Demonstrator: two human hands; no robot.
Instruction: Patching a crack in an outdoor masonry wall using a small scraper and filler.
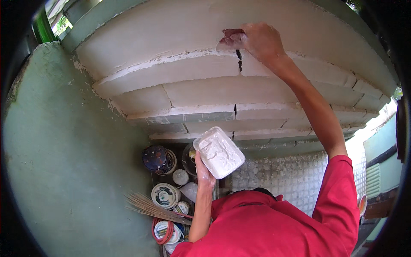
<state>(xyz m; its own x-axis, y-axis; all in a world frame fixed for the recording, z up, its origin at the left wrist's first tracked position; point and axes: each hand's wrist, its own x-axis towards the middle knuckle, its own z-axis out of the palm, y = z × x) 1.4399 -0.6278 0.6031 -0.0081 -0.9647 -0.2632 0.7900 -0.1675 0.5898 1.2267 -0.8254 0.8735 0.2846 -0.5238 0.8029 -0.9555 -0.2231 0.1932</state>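
Tub is facing up, likely for scooping, left hand grasping it; one o'clock, right hand is clasping dark-red piece.

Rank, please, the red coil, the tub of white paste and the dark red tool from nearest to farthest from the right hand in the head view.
1. Dark red tool, in the right hand.
2. Tub of white paste, lower, in the left hand.
3. Red coil, at lower left.

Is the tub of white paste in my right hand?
No, the left hand holds the tub, while the right hand holds a dark red piece up at the wall.
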